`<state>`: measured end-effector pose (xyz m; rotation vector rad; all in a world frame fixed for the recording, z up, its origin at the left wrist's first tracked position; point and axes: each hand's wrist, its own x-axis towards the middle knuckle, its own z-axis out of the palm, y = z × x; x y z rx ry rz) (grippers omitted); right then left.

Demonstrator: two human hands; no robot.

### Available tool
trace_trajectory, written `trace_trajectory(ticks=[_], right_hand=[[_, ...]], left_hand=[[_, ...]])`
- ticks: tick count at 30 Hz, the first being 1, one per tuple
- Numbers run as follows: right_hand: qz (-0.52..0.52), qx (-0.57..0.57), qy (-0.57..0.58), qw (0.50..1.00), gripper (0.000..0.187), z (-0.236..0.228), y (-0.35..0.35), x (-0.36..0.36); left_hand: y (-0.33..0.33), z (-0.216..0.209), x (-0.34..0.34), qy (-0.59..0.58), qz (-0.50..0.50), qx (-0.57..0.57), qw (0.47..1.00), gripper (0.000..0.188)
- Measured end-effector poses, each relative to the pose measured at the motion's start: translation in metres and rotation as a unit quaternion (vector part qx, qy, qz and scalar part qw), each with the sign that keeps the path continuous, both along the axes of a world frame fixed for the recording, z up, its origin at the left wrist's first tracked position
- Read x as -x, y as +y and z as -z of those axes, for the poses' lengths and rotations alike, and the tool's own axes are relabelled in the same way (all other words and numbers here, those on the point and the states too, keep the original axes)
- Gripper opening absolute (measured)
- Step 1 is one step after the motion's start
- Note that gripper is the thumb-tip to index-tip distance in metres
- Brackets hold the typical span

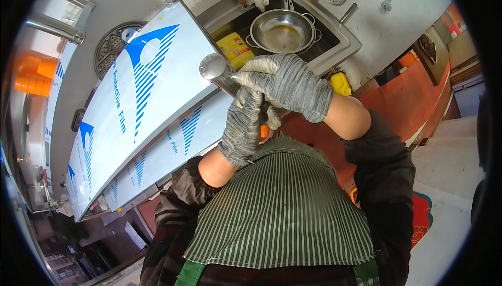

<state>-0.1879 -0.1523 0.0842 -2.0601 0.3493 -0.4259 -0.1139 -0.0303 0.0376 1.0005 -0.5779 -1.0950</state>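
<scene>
Along a worn whitish bench (384, 37), a stainless-steel sink (346, 44) holds a round silvery two-handled pan (284, 32), with a large flat panel covered in white-and-blue film (157, 71) lying to the left. Near the panel's right edge is a shiny round-ended metal tube (215, 69), grasped by the fingers of the grey-gloved right hand (289, 81); the grey-gloved left hand (242, 124) curls just below, though I cannot tell whether its fingers grip the tube.

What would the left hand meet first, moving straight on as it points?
Most likely the right hand, which lies just ahead of the left hand in the picture, though depth is unclear.
</scene>
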Motion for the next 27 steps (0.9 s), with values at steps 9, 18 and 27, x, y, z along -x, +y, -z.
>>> trace_trajectory(ticks=[9, 18, 27], right_hand=[[0.071, 0.401, 0.016, 0.913, 0.044, 0.007, 0.006, 0.028], [-0.007, 0.62, -0.017, 0.785, 0.054, 0.005, 0.011, 0.033], [-0.063, 0.643, -0.104, 0.756, 0.028, -0.007, 0.006, 0.029]], left_hand=[[0.002, -0.001, 0.001, 0.015, -0.012, -0.002, 1.0, 0.027], [0.013, -0.007, -0.009, -0.097, 0.001, -0.025, 0.995, 0.022], [0.021, -0.025, -0.019, -0.572, 0.025, -0.003, 0.82, 0.029]])
